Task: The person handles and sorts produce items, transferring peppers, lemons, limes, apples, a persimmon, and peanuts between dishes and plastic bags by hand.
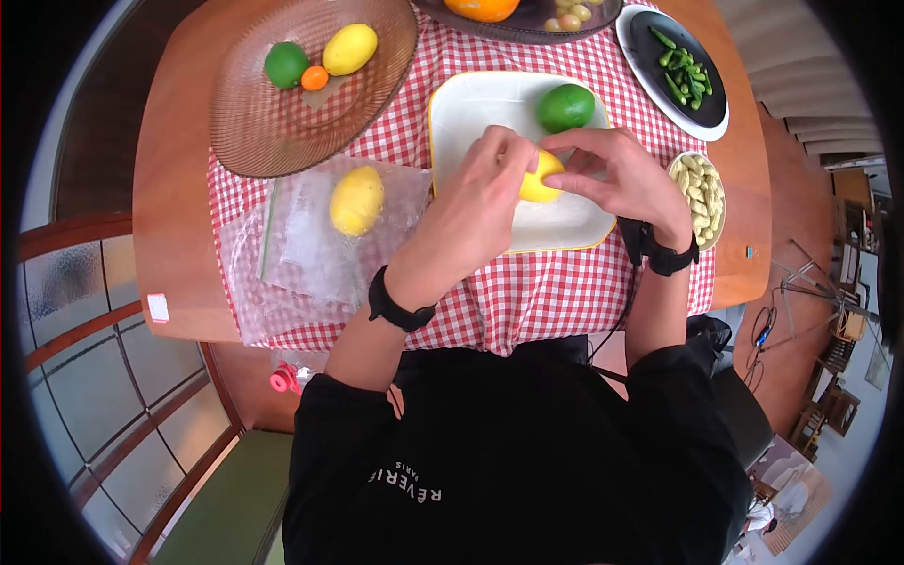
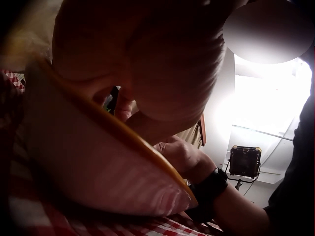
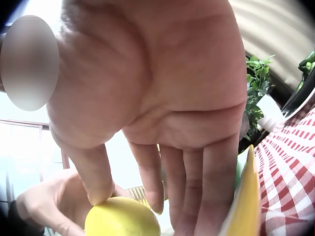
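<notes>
Over the white tray with a yellow rim, both hands meet at a yellow lemon. My right hand pinches the lemon from the right, its thumb pressed on the peel. My left hand has its fingers curled at the lemon's left side, overlapping it. A smooth green fruit lies in the tray beyond the hands. Left of the tray, another lemon lies at a clear zip bag. In the left wrist view the tray's side hides the lemon.
A brown glass plate at the far left carries a green fruit, a lemon and a small orange one. A dark bowl stands at the back. At right are a black plate of green peppers and a bowl of pale pods.
</notes>
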Available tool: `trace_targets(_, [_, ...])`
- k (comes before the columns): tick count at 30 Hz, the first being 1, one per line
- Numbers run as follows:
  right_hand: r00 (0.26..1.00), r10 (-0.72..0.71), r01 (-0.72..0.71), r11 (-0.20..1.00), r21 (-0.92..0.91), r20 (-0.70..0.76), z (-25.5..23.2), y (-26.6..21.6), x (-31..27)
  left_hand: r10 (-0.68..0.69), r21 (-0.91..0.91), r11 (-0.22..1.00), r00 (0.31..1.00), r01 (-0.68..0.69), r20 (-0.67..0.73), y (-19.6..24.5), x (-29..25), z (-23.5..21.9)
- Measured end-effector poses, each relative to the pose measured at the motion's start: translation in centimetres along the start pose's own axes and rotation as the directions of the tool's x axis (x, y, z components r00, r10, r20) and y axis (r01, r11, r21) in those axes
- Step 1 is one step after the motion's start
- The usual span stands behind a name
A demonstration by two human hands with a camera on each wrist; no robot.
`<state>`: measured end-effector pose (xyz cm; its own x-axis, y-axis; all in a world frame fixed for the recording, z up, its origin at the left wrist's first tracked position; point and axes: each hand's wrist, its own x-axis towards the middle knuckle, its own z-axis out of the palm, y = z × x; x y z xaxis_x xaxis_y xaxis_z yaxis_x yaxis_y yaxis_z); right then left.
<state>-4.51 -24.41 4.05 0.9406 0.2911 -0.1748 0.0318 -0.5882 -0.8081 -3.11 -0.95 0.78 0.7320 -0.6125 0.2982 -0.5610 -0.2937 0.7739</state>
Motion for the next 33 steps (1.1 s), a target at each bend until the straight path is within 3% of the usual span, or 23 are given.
trace_targets(3, [0.997, 0.038, -0.035, 0.999, -0.035, 0.064, 0.2, -0.1, -0.3, -0.032, 0.012, 0.999, 0.999, 0.032, 0.001, 0.4, -0.4, 0.1])
trace_targets(5, [0.985, -0.166, 0.166, 0.986, 0.027, 0.035, 0.1, 0.1, 0.0, -0.076, -0.046, 0.996, 0.996, 0.078, 0.048, 0.4, -0.1, -0.2])
trace_targets(9, [0.961, -0.272, 0.265, 0.955, -0.132, -0.039, 0.1, 0.6, 0.1, -0.092, -0.045, 0.995, 0.995, 0.094, 0.04, 0.0, 0.0, 0.0])
trace_targets(12, [0.971, -0.237, 0.234, 0.969, -0.075, -0.04, 0.3, 0.8, 0.1, -0.174, -0.028, 0.984, 0.984, 0.175, 0.035, 0.4, 0.1, 0.1])
trace_targets(17, [0.956, -0.237, 0.257, 0.961, 0.104, -0.175, -0.4, 0.9, 0.4, -0.078, -0.024, 0.997, 0.997, 0.078, -0.013, 0.3, 0.3, -0.1])
trace_targets(19, [0.964, -0.228, 0.242, 0.965, 0.097, -0.14, -0.8, 0.9, 0.0, -0.093, 0.003, 0.996, 0.991, 0.094, -0.096, 0.5, 0.3, 0.1])
trace_targets(21, [0.937, -0.317, 0.334, 0.935, 0.12, -0.144, -0.7, 0.5, -0.1, -0.083, -0.019, 0.997, 0.991, 0.081, -0.107, 0.6, 0.3, 0.3])
trace_targets(23, [0.94, -0.323, 0.334, 0.936, 0.11, -0.112, -1.0, 0.5, 0.0, -0.056, -0.014, 0.998, 0.99, 0.054, -0.132, 0.8, 0.5, 0.2])
trace_targets(25, [0.963, -0.27, 0.27, 0.962, -0.047, 0.005, -1.0, 0.2, -0.1, -0.088, -0.046, 0.996, 0.987, 0.082, -0.136, 0.7, 0.2, 0.4])
trace_targets(31, [0.975, -0.221, 0.221, 0.975, 0.039, 0.015, -0.3, 0.6, 0.1, -0.192, -0.025, 0.981, 0.981, 0.192, 0.011, 0.6, 0.0, 0.2])
trace_targets(33, [0.958, -0.286, 0.282, 0.952, -0.116, -0.015, -0.4, 1.1, 0.3, -0.175, 0.035, 0.984, 0.985, 0.175, 0.001, 0.6, -0.1, 0.3])
